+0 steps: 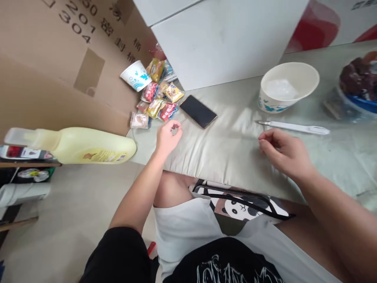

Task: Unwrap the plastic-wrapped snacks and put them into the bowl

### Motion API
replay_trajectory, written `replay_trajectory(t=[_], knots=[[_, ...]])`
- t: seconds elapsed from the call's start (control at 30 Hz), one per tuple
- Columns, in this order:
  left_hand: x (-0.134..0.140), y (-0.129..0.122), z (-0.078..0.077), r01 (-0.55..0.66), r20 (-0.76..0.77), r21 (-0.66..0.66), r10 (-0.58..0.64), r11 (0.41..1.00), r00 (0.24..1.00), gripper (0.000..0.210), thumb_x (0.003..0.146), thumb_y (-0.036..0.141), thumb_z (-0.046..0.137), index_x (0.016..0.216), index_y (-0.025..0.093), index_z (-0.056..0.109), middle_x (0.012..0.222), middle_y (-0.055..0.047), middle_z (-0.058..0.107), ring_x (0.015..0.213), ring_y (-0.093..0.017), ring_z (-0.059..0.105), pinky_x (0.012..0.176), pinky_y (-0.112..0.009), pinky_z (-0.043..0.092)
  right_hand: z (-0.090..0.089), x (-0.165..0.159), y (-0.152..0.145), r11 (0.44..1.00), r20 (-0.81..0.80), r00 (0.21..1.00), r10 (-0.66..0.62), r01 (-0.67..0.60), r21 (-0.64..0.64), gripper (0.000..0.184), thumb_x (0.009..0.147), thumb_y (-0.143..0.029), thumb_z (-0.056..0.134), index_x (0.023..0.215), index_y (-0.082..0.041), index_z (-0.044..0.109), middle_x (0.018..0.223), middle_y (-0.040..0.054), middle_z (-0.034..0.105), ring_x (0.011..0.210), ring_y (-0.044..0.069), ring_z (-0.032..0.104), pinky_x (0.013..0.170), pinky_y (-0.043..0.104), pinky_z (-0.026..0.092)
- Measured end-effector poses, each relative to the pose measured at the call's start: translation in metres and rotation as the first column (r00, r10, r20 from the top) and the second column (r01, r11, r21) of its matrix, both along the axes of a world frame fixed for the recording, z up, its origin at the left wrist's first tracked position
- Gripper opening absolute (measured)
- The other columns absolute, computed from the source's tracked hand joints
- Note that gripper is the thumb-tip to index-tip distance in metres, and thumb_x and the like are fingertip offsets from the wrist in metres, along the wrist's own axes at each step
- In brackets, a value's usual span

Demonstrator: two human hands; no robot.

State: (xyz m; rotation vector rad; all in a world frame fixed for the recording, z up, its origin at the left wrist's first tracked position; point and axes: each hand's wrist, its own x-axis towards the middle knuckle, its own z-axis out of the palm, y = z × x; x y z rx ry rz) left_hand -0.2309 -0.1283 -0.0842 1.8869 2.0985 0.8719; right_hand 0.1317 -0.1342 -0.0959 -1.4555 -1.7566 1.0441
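My left hand (167, 137) rests on the cloth near its front edge, fingers curled in a loose ring with nothing visible in them. Just beyond it lie several small wrapped snacks (154, 108) and, to the right, a dark smartphone (198, 111). On the other side, my right hand (284, 153) rests with its fingers curled loosely together, and I see nothing in it. Close above its fingers lies a slim white-handled knife (300, 127) with a small metal tip, apart from the hand. Behind the knife stands a white paper bowl (273, 100) with a translucent white item inside.
A pale yellow pump bottle (97, 145) is by the left edge. A patterned paper cup (137, 76) leans against the cardboard box (59, 63). White boxes (224, 43) stand at the back. A blue container (361, 103) with dark brown contents sits far right on the pale cloth (229, 153).
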Motion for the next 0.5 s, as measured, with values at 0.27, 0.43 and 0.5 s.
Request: replay_trajectory(t=[0.27,0.43,0.5], knots=[[-0.053,0.058,-0.015,-0.15,0.038,0.011,0.15,0.989,0.988,0.046,0.065,0.015,0.083,0.109,0.022,0.069,0.124,-0.016,0.065,0.129,-0.04,0.056,0.119,-0.058,0.035,-0.019,-0.008,0.004,0.997,0.126,0.992,-0.016,0.007,0.076,0.014,0.084,-0.039,0.058,0.083,-0.026,0.061,0.058,-0.0008,0.064,0.05,0.021,0.061,0.054,0.036,0.046],[-0.064,0.038,-0.005,-0.199,0.294,0.045,0.177,0.979,0.939,0.029,0.076,0.023,0.076,0.105,0.023,0.071,0.107,-0.008,0.073,0.108,-0.027,0.068,0.108,-0.046,0.048,-0.013,0.004,0.001,0.983,0.177,0.984,-0.021,-0.011,0.182,0.011,0.087,-0.036,0.058,0.085,-0.027,0.062,0.063,0.0012,0.066,0.051,0.021,0.06,0.054,0.037,0.047],[-0.054,0.015,0.006,-0.227,0.55,0.006,0.186,0.974,0.814,0.026,0.08,0.032,0.074,0.104,0.025,0.07,0.102,-0.006,0.074,0.099,-0.024,0.07,0.093,-0.039,0.057,-0.01,0.012,0.004,0.953,0.267,0.96,-0.082,-0.003,0.303,0.008,0.088,-0.031,0.057,0.087,-0.028,0.064,0.078,0.0071,0.071,0.066,0.027,0.067,0.066,0.043,0.052]])
